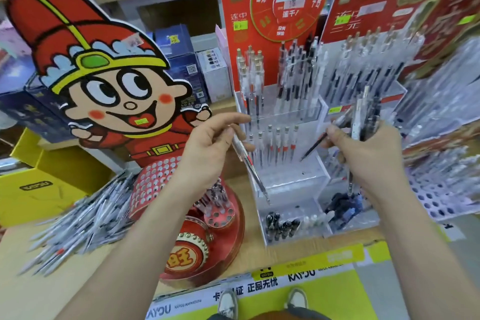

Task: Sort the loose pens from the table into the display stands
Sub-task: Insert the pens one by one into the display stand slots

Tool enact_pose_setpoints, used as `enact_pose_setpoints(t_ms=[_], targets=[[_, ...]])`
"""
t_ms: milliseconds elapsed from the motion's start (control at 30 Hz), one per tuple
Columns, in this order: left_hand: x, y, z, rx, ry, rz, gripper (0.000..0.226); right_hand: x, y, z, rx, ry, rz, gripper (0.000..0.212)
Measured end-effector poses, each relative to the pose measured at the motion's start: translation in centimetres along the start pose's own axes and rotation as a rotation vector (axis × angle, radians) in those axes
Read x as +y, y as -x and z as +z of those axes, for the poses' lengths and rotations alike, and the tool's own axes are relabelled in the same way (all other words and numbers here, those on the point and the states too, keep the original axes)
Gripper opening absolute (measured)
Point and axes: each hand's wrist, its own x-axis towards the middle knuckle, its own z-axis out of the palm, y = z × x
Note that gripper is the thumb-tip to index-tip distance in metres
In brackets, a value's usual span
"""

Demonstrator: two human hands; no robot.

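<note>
In both hands [207, 149], slim clear-plastic pens [250, 166]

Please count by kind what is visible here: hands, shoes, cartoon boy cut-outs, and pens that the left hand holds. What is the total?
Hands: 2, left hand and right hand
Shoes: 2, left shoe and right shoe
Cartoon boy cut-out: 1
Pen in the left hand: 1
Total: 6

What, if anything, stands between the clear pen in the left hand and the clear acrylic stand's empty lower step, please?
Nothing visible does. The left hand holds the clear pen tip-down at the bare lower step of the clear acrylic stand; red-banded pens stand one step higher.
</note>
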Motion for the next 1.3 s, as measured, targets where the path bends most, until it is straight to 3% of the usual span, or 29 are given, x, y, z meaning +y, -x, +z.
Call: enact_pose_setpoints(t_ms=[233, 533, 833, 967, 1100, 1167, 1300], targets=[[-0.4, -0.5, 2.5, -0.036, -0.143, 0.049, 0.038, 1.1, -1.6, 1.7, 0.108, 0.373, -0.105, 0.017], [-1.1, -0.7, 2.4, -0.04, -0.153, 0.05, 0.04, 0.7, -2.0, 3.5, -0.004, 0.693, -0.122, 0.02], [-0.9, -0.9, 2.3, -0.037, -0.039, 0.014, 0.018, 1.3, -2.6, 5.3, 0.013, 0.906, -0.122, 0.013], [-0.5, -1.3, 2.4, -0.055, -0.005, 0.008, 0.013, 1.6, -2.0, 5.1, 0.01, 0.809, -0.111, 0.016], [0.5, -2.1, 3.2, -0.067, 0.016, 0.036, 0.011, -0.2, -0.8, 2.8, 0.073, 0.311, -0.026, 0.01], [1.1, -2.7, 4.1, -0.055, 0.037, 0.044, 0.012, -1.0, 0.1, 1.7, -0.002, 0.022, 0.081, 0.009], [1.9, -3.8, 6.4, -0.063, 0.025, 0.065, 0.014, -0.2, 1.4, 0.8, -0.162, 0.048, 0.128, 0.01]])
